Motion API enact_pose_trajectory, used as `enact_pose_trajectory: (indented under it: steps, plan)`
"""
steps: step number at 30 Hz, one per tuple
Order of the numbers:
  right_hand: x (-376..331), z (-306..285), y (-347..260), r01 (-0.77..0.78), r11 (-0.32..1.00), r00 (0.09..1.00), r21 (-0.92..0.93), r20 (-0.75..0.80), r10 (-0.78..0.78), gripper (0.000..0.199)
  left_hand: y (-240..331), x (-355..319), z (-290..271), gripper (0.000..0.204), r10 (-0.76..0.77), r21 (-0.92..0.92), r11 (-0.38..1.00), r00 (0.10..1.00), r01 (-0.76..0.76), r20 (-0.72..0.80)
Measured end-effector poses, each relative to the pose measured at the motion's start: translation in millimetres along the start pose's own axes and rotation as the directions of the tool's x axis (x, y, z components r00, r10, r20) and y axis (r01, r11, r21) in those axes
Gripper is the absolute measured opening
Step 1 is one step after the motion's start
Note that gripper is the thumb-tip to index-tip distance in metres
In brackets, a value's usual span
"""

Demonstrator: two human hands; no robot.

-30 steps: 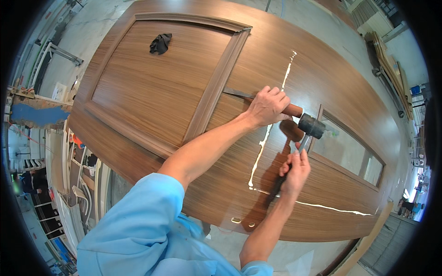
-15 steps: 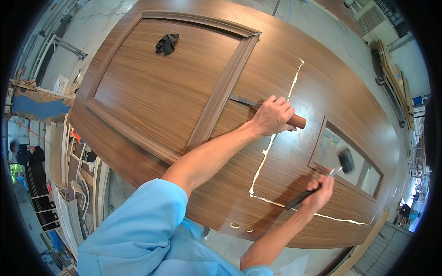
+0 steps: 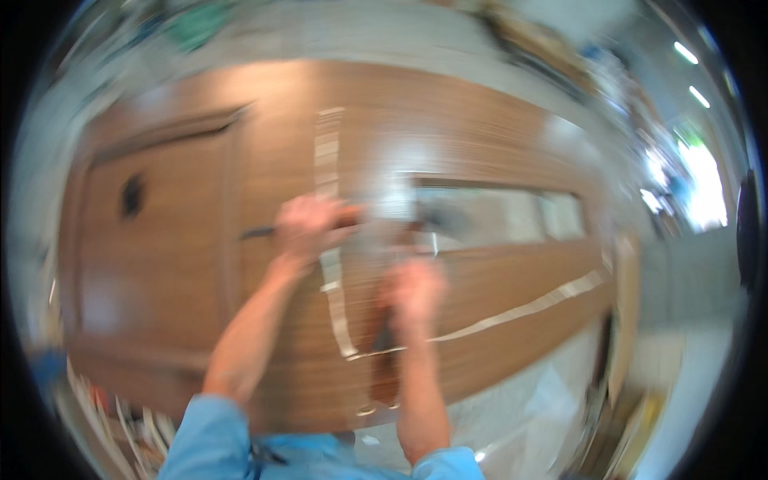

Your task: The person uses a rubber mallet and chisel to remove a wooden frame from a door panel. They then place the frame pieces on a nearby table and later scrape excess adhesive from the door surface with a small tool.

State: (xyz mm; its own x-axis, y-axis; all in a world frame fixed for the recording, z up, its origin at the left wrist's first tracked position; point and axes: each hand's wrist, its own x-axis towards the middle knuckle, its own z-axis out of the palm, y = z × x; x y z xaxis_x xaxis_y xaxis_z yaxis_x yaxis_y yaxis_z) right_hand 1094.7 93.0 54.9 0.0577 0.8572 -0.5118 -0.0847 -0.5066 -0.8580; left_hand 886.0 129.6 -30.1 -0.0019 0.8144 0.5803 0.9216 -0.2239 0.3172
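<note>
Left hand [image 3: 306, 226] wrapped around chisel [image 3: 258, 233], blade near door's [image 3: 276, 172] moulding [image 3: 229, 200], contact unclear; right hand [image 3: 418, 292], blurred, fingers curled around mallet [image 3: 445, 221], head by window [image 3: 516, 214].

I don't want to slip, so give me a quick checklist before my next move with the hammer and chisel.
1. Left hand closed around the chisel: ok.
2. Right hand closed around the hammer: ok.
3. Chisel tip touching the trim: cannot tell, too blurred.
4. Black cloth away from both hands: ok, it lies on the panel to the left.
5. Hammer head clear of the window: cannot tell, it overlaps the glass in this view.
</note>
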Motion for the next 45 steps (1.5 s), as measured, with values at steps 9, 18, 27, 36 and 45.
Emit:
enact_pose_trajectory:
  steps: [9,18,27,36,45]
  plan:
    - [20,-33,100,0.215,0.957,0.972,0.195,0.054,-0.23,0.027,4,4,-10,0.043,-0.01,0.011,1.0,1.0,0.009,0.025]
    - [7,-24,87,0.35,0.872,0.917,-0.341,-0.066,-0.394,0.034,-11,25,-21,0.04,0.053,-0.056,0.998,0.95,-0.037,0.306]
    - [2,-24,77,0.327,0.871,0.933,-0.367,-0.02,-0.359,0.036,-20,53,-43,0.033,-0.033,-0.189,0.975,0.92,0.116,0.391]
    - [8,-21,88,0.386,0.765,0.885,-0.516,-0.029,-0.465,0.026,-44,97,-77,0.031,-0.239,-0.239,0.928,0.95,0.285,0.202]
    - [20,-23,98,0.508,0.845,0.861,-0.167,0.108,-0.496,0.031,106,-34,-117,0.017,0.562,-0.15,0.804,0.817,-0.576,-0.129]
